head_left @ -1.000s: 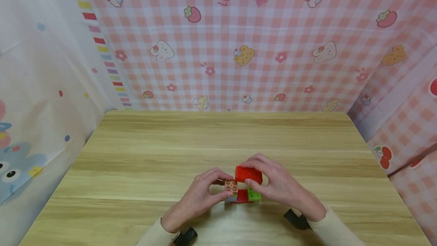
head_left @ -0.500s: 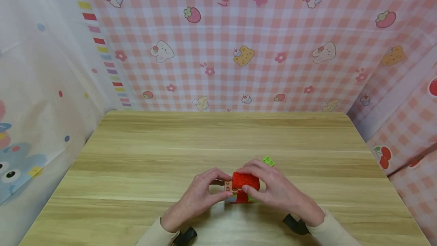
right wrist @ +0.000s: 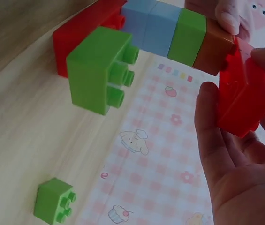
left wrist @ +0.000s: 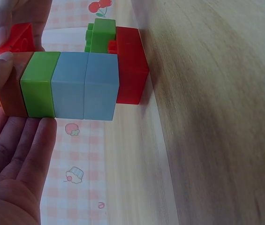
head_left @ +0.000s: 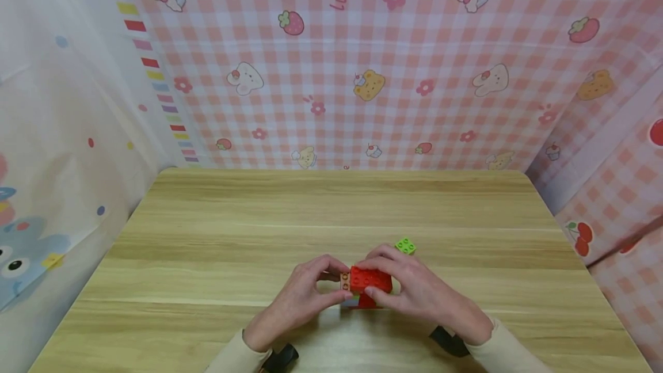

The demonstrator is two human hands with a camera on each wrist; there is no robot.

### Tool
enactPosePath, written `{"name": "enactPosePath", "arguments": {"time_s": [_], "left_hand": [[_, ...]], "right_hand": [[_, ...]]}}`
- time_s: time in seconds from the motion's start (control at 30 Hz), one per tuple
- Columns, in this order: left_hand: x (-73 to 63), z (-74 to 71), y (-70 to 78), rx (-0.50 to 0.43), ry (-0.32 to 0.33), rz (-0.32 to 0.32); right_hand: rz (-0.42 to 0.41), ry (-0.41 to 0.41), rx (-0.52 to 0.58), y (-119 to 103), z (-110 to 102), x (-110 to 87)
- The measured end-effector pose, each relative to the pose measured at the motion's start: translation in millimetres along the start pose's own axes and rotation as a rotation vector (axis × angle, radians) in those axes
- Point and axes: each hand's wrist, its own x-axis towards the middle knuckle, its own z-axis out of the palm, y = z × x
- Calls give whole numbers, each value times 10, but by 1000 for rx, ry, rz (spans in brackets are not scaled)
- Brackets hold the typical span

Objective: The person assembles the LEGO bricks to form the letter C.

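Observation:
My left hand [head_left: 297, 292] pinches the brown building brick [left wrist: 17, 89], at the top of a brick tower, between thumb and fingers. Below it in the tower come a green brick [left wrist: 39, 86], two light blue bricks [left wrist: 69, 86] and a long red base brick [left wrist: 133, 70] on the table. A second red brick [head_left: 372, 278] is gripped by my right hand [head_left: 427, 289]; it overhangs to the right, with its end at the brown brick's studs. Another green brick [right wrist: 89, 72] sits on the base's other end, below the overhanging red one.
A loose green brick [head_left: 406, 246] lies on the wooden table [head_left: 233, 206] just beyond my right hand. Black wrist straps [head_left: 449, 339] show at both wrists. A pink checked cloth [head_left: 331, 120] hangs behind the table's far edge.
My right hand has brought the red brick left and down over part of the brown brick. The loose green brick has come into view behind that hand. My left hand has kept its place.

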Motion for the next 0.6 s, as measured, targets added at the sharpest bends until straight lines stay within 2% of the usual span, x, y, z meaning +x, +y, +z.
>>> {"name": "enactPosePath", "arguments": {"time_s": [0.27, 0.43, 0.6], "left_hand": [[-9, -4, -27, -6, -1, 16], [1, -10, -22, -14, -10, 32], [7, -8, -12, -18, -15, 16]], "right_hand": [[-48, -44, -55, -17, -34, 43], [-80, -38, -71, -6, -39, 35], [-108, -30, -83, 1, -43, 40]]}}
